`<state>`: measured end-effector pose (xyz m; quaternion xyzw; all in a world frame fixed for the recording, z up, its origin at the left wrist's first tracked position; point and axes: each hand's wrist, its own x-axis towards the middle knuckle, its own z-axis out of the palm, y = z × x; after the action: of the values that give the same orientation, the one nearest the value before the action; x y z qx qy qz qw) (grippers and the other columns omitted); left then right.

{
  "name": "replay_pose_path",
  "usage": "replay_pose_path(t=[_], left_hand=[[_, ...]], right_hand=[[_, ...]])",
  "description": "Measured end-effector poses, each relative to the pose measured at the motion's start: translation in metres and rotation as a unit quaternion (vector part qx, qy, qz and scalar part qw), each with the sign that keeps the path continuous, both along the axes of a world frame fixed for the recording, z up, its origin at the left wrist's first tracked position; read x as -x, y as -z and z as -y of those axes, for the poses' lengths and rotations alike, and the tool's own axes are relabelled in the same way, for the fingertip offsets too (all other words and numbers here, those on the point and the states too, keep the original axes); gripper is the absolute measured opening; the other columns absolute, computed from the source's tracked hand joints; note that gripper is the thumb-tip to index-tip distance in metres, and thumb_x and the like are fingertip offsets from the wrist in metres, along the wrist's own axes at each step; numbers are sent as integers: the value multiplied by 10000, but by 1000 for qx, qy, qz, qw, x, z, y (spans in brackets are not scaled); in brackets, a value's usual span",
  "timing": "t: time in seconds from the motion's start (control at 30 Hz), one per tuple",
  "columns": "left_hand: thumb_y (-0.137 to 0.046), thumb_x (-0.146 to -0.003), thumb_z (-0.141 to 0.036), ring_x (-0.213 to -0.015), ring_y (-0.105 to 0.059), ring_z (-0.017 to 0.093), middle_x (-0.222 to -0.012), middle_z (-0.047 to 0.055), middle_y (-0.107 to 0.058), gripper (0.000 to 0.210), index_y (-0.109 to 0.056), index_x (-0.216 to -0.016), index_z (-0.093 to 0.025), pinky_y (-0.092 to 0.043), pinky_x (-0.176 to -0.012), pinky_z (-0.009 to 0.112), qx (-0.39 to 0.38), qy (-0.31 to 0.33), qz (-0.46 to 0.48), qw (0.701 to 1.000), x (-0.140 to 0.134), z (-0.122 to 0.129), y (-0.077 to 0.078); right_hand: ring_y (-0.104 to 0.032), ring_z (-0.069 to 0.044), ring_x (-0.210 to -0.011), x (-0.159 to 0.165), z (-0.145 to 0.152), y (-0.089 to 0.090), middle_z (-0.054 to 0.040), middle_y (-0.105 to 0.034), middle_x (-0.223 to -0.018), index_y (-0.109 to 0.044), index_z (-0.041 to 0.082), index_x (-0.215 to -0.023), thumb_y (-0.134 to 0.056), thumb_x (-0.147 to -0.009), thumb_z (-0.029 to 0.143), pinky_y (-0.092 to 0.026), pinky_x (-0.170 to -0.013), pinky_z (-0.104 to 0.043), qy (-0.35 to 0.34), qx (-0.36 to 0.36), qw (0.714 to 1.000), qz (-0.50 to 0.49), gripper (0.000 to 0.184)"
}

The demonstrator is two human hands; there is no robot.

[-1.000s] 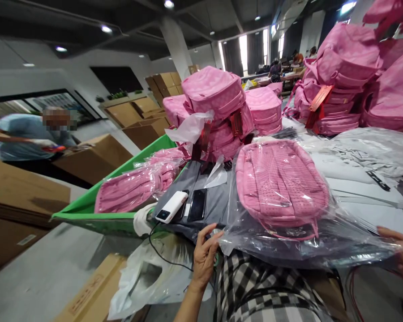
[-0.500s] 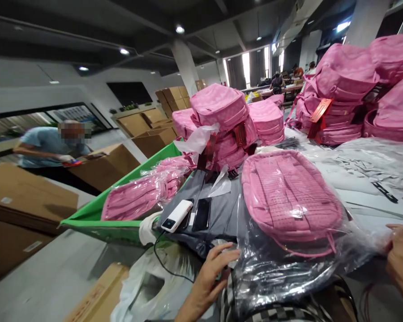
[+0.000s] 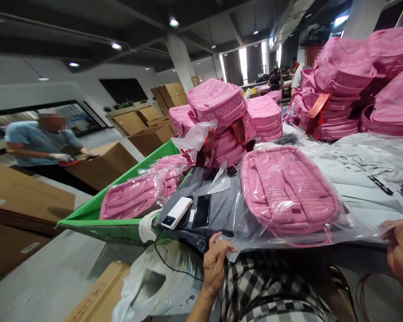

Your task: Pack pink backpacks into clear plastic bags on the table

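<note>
pink backpack [image 3: 287, 190] lies flat on the worktable [image 3: 366, 210], fully inside a clear plastic bag [image 3: 352, 226]. i judge the bagging itself done: the pack sits deep in the film, and the open mouth of the bag hangs over the near table edge toward my lap. what i judge left is closing that mouth, since the edge looks loose and unsealed.

left hand [image 3: 215, 264]: fingers curled, thumb and fingertips pinching the near left corner of the film. right hand [image 3: 401, 252]: closed on the near right corner of the film, pulling it taut; it is partly cut off by the frame edge, so i cannot tell more of the grip.

the pack looks soft, quilted with a dotted texture, straps tucked under near the front; film is wrinkled and glossy.

just left of the bag: white power bank [image 3: 177, 213] and dark phone [image 3: 202, 210] on grey cloth. green bin [image 3: 87, 213] beside it holds more bagged packs. unbagged packs are stacked behind.
</note>
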<state>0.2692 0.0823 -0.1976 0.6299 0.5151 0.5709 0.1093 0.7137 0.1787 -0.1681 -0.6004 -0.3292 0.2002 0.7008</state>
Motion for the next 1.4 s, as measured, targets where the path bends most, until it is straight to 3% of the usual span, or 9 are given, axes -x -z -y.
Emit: replay_pose_path(t=[0.1, 0.27, 0.5, 0.6, 0.7, 0.97, 1.1, 1.23, 1.4], left_hand=[[-547, -961, -620, -805, -692, 204, -766, 28, -750, 524, -738, -688, -216, -514, -982, 383, 12, -123, 129, 984, 12, -22, -2], [-518, -794, -874, -476, -532, 172, -456, -23, -527, 734, -721, -718, -172, -446, -555, 290, 159, -147, 193, 957, 25, -48, 2], [-439, -1021, -582, -1125, -641, 294, -1149, 117, -745, 491, -708, -1187, -205, -388, -1051, 472, -18, -311, -137, 940, -5, -41, -22], [-506, -1029, -493, -1191, -603, 265, -1160, 99, -734, 428, -606, -1326, -202, -234, -1181, 475, -90, -162, -274, 944, -47, -35, -39], [-651, -885, -681, -1140, -594, 281, -1046, 74, -731, 638, -599, -1290, -189, -128, -1228, 511, -79, -14, -319, 944, -81, -37, -51], [-730, -480, -938, -1101, -547, 332, -1042, 95, -637, 887, -607, -954, -199, -304, -1112, 562, -4, 75, -321, 944, -86, -40, -71], [-807, -585, -819, -964, -592, 278, -968, 64, -686, 908, -594, -1176, -163, -356, -1036, 498, -26, 72, -362, 929, -90, -35, -64], [-818, -859, -396, -927, -612, 196, -792, -40, -692, 255, -636, -921, -227, -269, -1079, 447, -129, 29, -370, 919, -93, -34, -53], [-679, -971, -223, -946, -631, 152, -729, -65, -674, 86, -653, -889, -221, -212, -1137, 411, -197, 31, -390, 899, -86, -36, -50]], right_hand=[[-533, -147, -608, 18, 13, -6, -10, -618, -740, -631, 209, -804, -887, -356, 775, -432, -502, -268, -41, 31, 997, -55, 765], [-551, -157, -600, 40, 22, -3, -29, -656, -778, -632, 212, -838, -890, -373, 774, -455, -476, -273, -69, 48, 994, -63, 774], [-552, -134, -615, 33, 21, 9, 7, -631, -735, -599, 221, -839, -850, -346, 852, -457, -537, -244, -64, 53, 995, -50, 840], [-550, -137, -631, 36, 25, 6, 12, -620, -705, -601, 217, -837, -839, -403, 855, -462, -559, -246, -62, 42, 997, -31, 808], [-561, -131, -649, 36, 26, 8, 3, -647, -758, -615, 211, -851, -869, -464, 798, -472, -562, -235, -51, 8, 998, -40, 747], [-550, -91, -590, 34, 26, 9, 4, -671, -776, -627, 199, -855, -904, -466, 746, -496, -518, -170, -75, -12, 995, -63, 725], [-549, -93, -574, 39, 26, 1, 2, -663, -757, -617, 194, -847, -907, -434, 755, -491, -495, -170, -64, -11, 995, -71, 755], [-553, -110, -590, 38, 27, 2, -6, -665, -775, -620, 192, -853, -900, -402, 772, -483, -482, -193, -63, 4, 995, -77, 786], [-573, -135, -669, 33, 25, 10, 2, -663, -806, -647, 204, -881, -868, -442, 768, -468, -570, -246, -36, 30, 997, -60, 748]])
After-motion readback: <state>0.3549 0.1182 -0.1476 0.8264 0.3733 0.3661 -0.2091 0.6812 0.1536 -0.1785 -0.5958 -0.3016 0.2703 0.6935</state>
